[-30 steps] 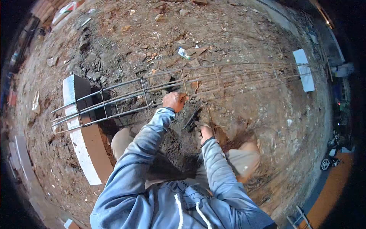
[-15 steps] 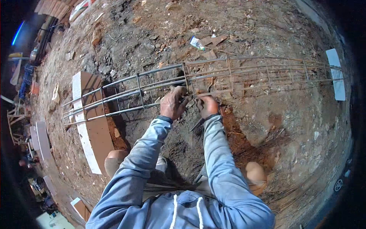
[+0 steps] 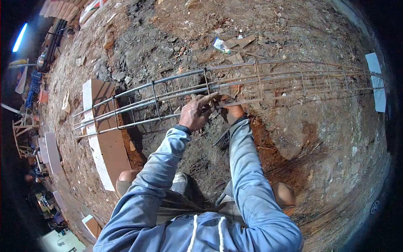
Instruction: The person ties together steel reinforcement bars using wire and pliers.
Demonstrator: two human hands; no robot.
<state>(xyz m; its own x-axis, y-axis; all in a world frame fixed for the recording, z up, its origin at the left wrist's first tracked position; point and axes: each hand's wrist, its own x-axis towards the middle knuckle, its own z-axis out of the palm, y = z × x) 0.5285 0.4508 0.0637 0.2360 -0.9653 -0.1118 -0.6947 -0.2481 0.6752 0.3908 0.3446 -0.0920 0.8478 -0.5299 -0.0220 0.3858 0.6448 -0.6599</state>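
Note:
A long rebar cage [image 3: 145, 120] of several bars and square stirrups runs from left to right in front of me. My left hand [image 3: 196, 112] is at its near bar beside a stirrup, fingers bent, the index finger reaching across to the right. Close against it, my right hand [image 3: 231, 112] has curled fingers partly hidden behind the near bar. What the right fingers hold, I cannot tell. A dark, thin rod-like tool [image 3: 221, 137] slants out below the right wrist, its upper end hidden.
The cage's left end lies over a pale block [image 3: 110, 145], its far right end over a white block [image 3: 376, 84]. Cardboard scraps [image 3: 243, 42] and a small wrapper [image 3: 221, 45] litter the rough dirt beyond. Clutter and a lit tube [image 3: 19, 38] are at far left.
My left index finger has stretched out to the right over the near bar. The right hand has moved up and further behind that bar. The whole view has shifted slightly.

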